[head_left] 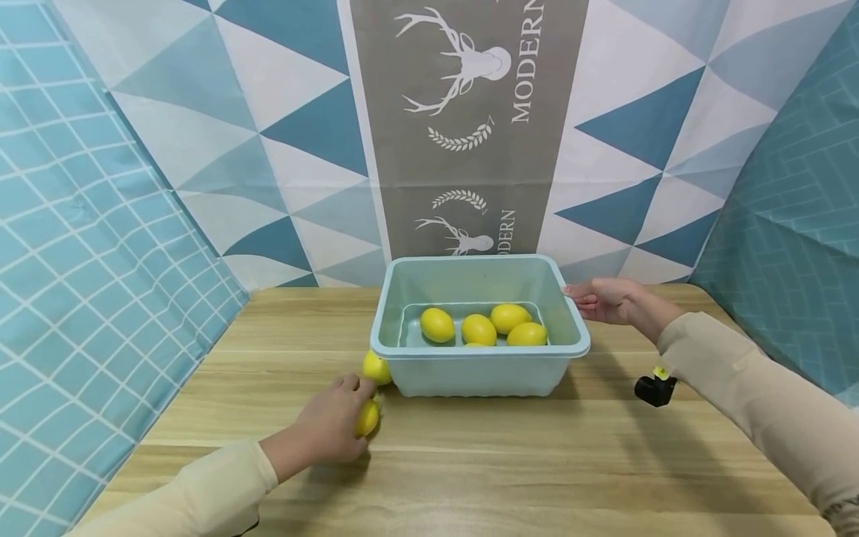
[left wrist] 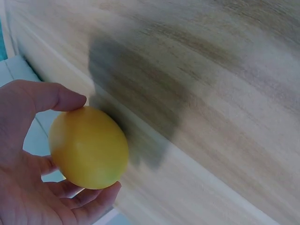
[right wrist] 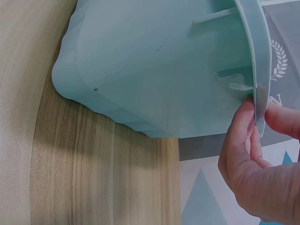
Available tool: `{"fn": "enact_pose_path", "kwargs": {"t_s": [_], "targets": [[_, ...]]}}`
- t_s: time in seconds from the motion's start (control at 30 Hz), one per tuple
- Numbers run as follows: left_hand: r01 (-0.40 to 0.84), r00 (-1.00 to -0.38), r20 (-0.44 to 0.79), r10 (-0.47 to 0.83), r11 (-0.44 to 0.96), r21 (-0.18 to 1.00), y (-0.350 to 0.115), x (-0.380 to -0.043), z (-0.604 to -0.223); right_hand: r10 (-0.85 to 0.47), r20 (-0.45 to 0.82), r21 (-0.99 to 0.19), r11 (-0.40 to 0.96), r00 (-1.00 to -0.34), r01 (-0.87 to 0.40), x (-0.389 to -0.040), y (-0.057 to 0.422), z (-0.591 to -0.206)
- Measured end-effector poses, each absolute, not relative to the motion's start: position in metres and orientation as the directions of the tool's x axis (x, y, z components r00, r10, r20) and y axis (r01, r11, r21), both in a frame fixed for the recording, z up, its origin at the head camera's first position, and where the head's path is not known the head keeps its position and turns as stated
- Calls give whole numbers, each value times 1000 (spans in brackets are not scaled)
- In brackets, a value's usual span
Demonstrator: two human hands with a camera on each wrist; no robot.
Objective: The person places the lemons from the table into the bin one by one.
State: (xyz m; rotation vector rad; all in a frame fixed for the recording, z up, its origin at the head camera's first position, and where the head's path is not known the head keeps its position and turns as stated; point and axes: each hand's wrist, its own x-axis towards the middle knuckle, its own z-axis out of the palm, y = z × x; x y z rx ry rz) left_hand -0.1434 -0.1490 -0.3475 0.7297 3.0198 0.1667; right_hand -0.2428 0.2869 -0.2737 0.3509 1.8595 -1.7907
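Observation:
A pale blue plastic bin (head_left: 479,373) stands on the wooden table with several yellow lemons (head_left: 438,325) inside. My left hand (head_left: 333,421) grips a lemon (left wrist: 89,147) between thumb and fingertips, in front of the bin's left corner. Another lemon (head_left: 377,368) lies against the bin's left side, partly hidden by the bin. At the bin's right end, my right hand (right wrist: 253,164) pinches the rim (right wrist: 260,56), thumb on one side and fingers under the lip. In the head view the right hand (head_left: 611,300) shows at that same edge.
A small black object with a yellow-green top (head_left: 656,388) sits on the table (head_left: 470,477) under the right forearm. Behind the table hangs a patterned cloth (head_left: 463,164); blue gridded cloth (head_left: 101,224) covers the left side and teal cloth (head_left: 798,216) the right.

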Motion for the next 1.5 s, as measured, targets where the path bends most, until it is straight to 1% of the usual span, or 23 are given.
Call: {"fn": "enact_pose_path", "kwargs": {"t_s": [0.13,0.27,0.5,0.6,0.87,1.13,1.5], "targets": [[439,-895,-34,444,892,103,-152,-145,-342,-169,-534,-845,97,-828,525,-244,286,-272],[433,-899,-31,437,897,89,-154,-146,-336,-171,-531,-847,91,-830,524,-244,286,-270],[517,-855,-7,519,854,60,-155,-151,-329,-159,-531,-847,94,-832,523,-243,288,-268],[520,-853,-8,521,853,45,-157,-152,-326,-161,-533,-846,93,-831,525,-244,287,-268],[520,-850,69,522,853,-50,-162,-157,-318,-162,-530,-848,90,-833,522,-244,288,-268],[508,-856,70,512,859,-66,-164,-161,-310,-153,-542,-840,71,-826,538,-243,286,-269],[540,-820,156,550,835,-106,-169,-172,-299,-169,-538,-842,58,-826,537,-242,287,-271]]}}
